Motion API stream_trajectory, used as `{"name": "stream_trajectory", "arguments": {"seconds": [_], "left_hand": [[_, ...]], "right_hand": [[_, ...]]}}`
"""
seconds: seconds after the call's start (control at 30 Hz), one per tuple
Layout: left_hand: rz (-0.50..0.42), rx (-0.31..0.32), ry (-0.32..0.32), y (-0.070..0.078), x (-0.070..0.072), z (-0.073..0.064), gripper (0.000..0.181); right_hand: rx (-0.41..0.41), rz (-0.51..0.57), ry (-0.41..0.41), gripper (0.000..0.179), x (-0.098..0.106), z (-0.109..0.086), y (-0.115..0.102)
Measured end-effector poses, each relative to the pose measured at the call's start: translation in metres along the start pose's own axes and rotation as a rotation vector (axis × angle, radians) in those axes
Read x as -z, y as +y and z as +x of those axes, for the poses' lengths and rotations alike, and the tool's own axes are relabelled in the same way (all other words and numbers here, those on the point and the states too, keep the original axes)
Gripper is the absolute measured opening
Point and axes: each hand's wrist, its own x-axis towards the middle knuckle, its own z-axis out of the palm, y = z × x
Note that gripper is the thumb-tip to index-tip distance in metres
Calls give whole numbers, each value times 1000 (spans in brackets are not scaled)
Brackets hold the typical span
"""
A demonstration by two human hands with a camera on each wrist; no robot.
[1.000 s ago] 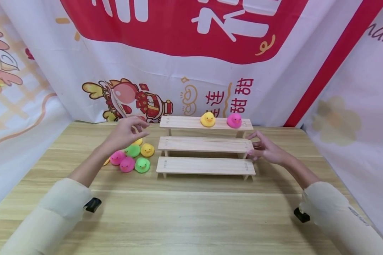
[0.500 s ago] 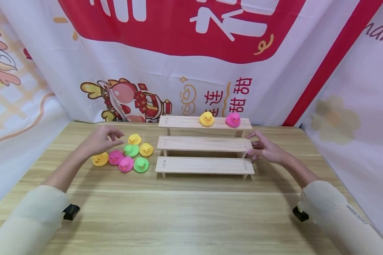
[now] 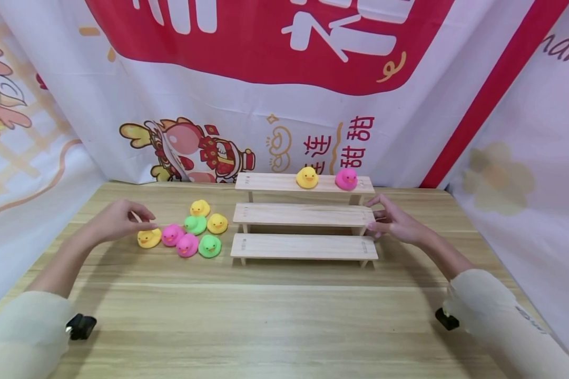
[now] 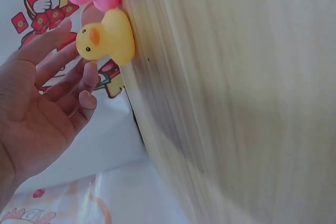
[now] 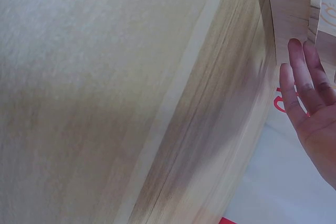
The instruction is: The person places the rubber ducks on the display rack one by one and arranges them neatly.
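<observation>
Left of the rack (image 3: 303, 213), the left hand's (image 3: 115, 221) spread, empty fingers are hovering by a yellow duck (image 3: 149, 240) — likely light, soft, best pinched mid-body — the right hand's (image 3: 397, 221) loose ones touching the rack.

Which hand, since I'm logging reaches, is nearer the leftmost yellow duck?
Left. The left hand is just beside that duck; the right hand is well away, at the stand's right end.

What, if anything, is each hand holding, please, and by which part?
The left hand, close to the leftmost yellow duck, holds nothing. The right hand is at the right end of the middle shelf; whether it grips it cannot be told.
</observation>
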Motion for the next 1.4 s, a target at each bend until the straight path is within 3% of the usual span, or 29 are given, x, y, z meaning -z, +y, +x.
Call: {"name": "stream_trajectory", "arguments": {"seconds": [0.23, 0.5, 0.83, 1.07, 1.4], "left_hand": [[-14, -16, -45, -3, 1, -12, 23], [-47, 16, -106, -6, 0, -12, 30], [-43, 16, -104, -6, 3, -9, 30], [-110, 53, -104, -2, 7, -10, 36], [-165, 44, -82, 2, 8, -9, 36]], "right_hand": [[8, 0, -1, 42, 0, 0, 1], [5, -4, 0, 43, 0, 0, 0], [6, -4, 3, 43, -1, 0, 0], [-3, -10, 5, 43, 0, 1, 0], [1, -10, 1, 42, 0, 1, 1]]}}
